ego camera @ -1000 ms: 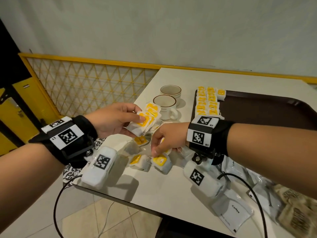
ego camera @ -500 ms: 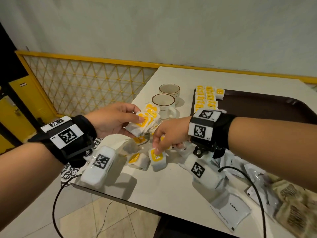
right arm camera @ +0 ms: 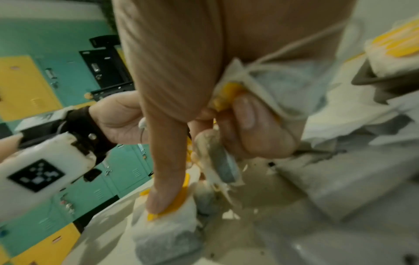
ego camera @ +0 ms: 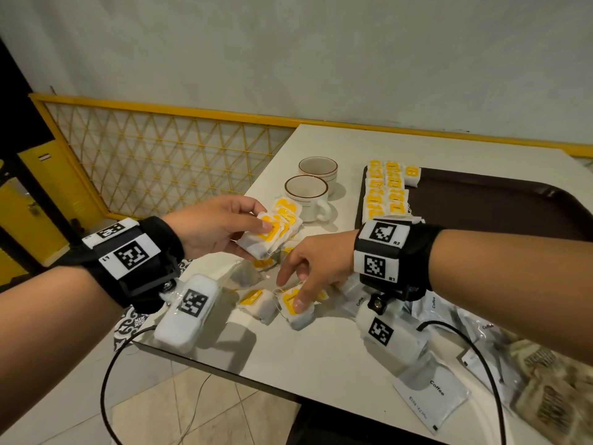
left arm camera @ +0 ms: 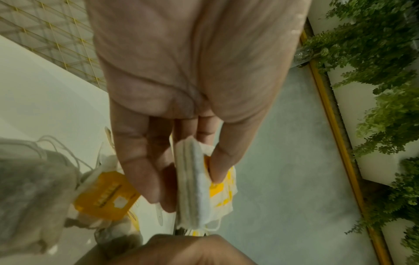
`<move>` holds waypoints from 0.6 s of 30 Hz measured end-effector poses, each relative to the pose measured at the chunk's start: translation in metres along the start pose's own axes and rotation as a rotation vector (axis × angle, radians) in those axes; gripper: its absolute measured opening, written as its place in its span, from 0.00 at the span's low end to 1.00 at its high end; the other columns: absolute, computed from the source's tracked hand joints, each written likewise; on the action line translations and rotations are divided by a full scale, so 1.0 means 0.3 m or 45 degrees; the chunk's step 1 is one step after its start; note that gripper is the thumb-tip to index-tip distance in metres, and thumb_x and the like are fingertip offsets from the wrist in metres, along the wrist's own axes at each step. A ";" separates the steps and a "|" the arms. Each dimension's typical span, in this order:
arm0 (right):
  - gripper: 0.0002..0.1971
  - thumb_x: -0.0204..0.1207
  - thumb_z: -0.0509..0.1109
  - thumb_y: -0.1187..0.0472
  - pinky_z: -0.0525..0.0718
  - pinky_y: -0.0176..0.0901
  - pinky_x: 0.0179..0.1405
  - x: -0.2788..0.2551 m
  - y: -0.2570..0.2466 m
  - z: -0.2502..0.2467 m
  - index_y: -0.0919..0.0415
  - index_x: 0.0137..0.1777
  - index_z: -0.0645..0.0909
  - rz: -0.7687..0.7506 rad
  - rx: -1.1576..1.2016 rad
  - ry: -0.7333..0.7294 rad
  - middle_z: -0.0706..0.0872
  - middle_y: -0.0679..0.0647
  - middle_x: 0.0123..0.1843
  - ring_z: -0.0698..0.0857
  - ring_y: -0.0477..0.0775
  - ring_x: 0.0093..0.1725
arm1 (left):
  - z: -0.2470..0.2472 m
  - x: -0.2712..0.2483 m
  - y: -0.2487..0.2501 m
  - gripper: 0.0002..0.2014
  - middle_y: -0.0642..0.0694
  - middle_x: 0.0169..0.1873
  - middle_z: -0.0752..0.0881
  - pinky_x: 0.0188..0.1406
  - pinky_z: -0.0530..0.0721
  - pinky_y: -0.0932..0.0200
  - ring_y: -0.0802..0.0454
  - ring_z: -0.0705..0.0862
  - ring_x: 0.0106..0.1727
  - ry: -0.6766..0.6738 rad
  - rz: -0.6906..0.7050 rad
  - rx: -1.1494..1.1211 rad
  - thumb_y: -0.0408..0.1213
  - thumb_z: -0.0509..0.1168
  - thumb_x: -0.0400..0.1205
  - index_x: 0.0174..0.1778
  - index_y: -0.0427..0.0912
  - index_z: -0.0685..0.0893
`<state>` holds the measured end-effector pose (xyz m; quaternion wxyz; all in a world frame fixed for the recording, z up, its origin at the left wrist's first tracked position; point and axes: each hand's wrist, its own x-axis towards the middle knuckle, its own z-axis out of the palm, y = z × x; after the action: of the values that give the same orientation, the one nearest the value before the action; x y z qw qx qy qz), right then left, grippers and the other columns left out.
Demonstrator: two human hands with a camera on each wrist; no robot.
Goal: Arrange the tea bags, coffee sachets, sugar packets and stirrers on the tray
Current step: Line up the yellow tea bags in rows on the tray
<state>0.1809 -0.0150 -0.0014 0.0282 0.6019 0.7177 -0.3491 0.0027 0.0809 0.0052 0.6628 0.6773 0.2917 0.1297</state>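
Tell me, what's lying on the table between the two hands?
In the head view, loose tea bags lie on the white table between the left hand, which holds a stack of tea bags, and the right hand.

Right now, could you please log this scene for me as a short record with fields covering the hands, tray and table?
left hand: holds a fanned stack of tea bags above the table
right hand: thumb presses a loose tea bag on the table; curled fingers hold another bag
tray: brown, with rows of tea bags in its far left corner
table: more loose tea bags, coffee sachets at the near right
cups: two, left of the tray
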 end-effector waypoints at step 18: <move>0.11 0.65 0.82 0.56 0.74 0.41 0.32 -0.028 -0.055 -0.022 0.51 0.33 0.80 -0.001 -0.181 -0.187 0.79 0.47 0.29 0.75 0.49 0.33 | 0.011 -0.014 0.005 0.09 0.39 0.41 0.84 0.33 0.88 0.57 0.50 0.86 0.34 0.059 -0.060 0.032 0.35 0.73 0.69 0.42 0.39 0.82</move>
<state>0.1710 -0.0190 0.0152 0.1232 0.5707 0.7370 -0.3405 0.0016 0.0759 0.0072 0.6501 0.6754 0.3245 0.1261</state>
